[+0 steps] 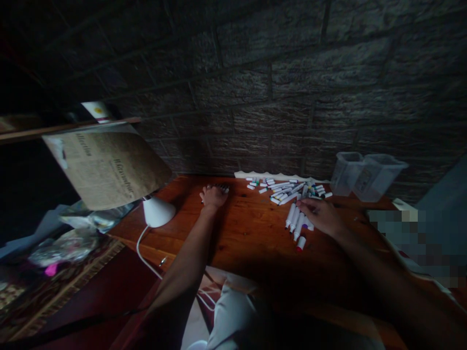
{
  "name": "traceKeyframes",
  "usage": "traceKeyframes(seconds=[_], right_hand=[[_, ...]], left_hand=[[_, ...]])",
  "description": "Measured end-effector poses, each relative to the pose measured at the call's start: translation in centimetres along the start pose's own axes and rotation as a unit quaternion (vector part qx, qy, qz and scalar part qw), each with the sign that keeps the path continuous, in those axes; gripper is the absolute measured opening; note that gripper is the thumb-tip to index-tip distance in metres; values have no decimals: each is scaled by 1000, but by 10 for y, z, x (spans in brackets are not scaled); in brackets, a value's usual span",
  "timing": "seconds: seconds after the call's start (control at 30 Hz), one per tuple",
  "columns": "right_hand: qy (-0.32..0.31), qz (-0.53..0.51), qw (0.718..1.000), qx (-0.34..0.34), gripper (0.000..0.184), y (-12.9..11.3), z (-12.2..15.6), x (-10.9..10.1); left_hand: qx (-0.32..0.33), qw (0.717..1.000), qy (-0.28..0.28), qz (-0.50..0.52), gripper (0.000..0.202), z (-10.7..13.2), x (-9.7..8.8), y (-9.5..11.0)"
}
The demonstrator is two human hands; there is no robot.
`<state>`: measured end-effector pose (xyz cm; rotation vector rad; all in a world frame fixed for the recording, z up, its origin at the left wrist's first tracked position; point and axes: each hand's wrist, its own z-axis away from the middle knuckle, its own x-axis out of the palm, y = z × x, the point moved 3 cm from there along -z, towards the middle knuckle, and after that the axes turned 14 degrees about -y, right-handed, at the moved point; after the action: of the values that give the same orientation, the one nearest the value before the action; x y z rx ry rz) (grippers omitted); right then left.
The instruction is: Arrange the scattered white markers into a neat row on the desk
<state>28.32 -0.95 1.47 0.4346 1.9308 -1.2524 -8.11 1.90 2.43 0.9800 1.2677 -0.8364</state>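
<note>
My left hand (214, 197) is on the wooden desk, its fingers curled over a few markers (226, 190) that it mostly hides. My right hand (321, 215) is at the right, thumb and fingers closed at the upper end of a white marker that they partly cover. Just left of it, several white uncapped-looking markers (294, 218) lie side by side. A loose white cap with a red end (301, 243) sits nearer to me. Behind my right hand spreads a heap of white markers and caps (282, 188) with coloured ends.
Two clear plastic containers (379, 177) stand at the desk's back right. A lamp with a printed paper shade (113, 167) and white base (158, 212) occupies the left side, its cord hanging over the edge. A white wavy-edged strip (277, 176) runs along the brick-patterned wall.
</note>
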Motion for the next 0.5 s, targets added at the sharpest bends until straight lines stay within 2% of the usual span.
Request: traceKeyframes(seconds=[0.2, 0.5], right_hand=[[8, -6, 1000, -2, 28, -1, 0, -1], [-37, 12, 999, -36, 29, -3, 0, 3]], left_hand=[[-10, 1000, 19, 11, 54, -1, 1, -2], [-32, 999, 5, 8, 63, -5, 4, -4]])
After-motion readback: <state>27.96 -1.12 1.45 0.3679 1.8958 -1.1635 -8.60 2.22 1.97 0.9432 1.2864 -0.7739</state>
